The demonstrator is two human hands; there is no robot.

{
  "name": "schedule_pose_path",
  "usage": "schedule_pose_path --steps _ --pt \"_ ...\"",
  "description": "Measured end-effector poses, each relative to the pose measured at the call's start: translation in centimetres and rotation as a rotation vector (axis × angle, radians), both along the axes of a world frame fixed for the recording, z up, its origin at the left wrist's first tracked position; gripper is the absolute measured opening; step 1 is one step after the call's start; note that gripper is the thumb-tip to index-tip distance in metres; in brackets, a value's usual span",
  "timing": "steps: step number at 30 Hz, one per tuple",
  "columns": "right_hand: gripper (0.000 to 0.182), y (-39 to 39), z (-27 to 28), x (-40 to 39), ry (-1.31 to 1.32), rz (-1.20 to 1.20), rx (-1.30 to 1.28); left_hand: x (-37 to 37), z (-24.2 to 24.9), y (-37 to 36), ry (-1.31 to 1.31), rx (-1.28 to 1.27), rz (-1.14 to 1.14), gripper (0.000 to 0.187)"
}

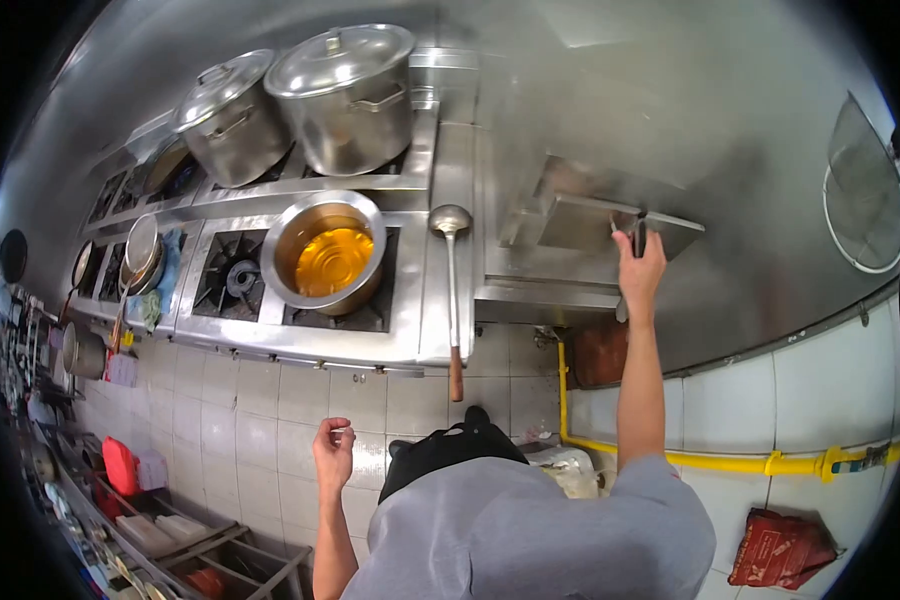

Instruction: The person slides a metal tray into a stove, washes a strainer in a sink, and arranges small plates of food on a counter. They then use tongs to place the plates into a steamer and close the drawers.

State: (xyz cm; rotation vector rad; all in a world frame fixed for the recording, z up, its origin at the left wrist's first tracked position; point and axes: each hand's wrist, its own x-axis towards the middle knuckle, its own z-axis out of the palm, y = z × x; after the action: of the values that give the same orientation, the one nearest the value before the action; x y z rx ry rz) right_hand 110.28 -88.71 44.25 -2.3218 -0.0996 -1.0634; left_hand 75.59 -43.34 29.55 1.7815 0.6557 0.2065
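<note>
My right hand (642, 268) is closed around a dark upright handle at a flat rectangular metal lid (582, 222), which is tilted over the steel counter by the wall. Below that hand a short piece of metal shows, too small to name. Low over the floor, in front of the stove, my left hand (333, 452) hangs with loosely bent fingers and nothing visible in it. A ladle (452, 290) with a wooden handle end lies on the steel top between the two. Left of it, an uncovered pot (275, 255) of amber liquid sits on a burner.
Two large lidded stockpots (345, 120) (235, 135) stand on the rear burners. A mesh strainer (865, 205) hangs on the right wall. A yellow pipe (710, 459) runs low along the tiles, above a red bag (782, 550). Metal racks (225, 545) stand lower left.
</note>
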Motion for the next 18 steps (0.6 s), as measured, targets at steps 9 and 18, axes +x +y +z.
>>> schedule_pose_path --steps 9,18 --pt "0.042 4.2 -0.2 9.4 -0.057 -0.172 -0.087 -10.9 0.5 8.2 0.134 0.172 0.18 0.016" --pt "0.036 6.4 -1.5 2.7 -0.1 -0.053 -0.243 -18.5 -6.8 10.5 0.131 0.105 0.244 0.016"
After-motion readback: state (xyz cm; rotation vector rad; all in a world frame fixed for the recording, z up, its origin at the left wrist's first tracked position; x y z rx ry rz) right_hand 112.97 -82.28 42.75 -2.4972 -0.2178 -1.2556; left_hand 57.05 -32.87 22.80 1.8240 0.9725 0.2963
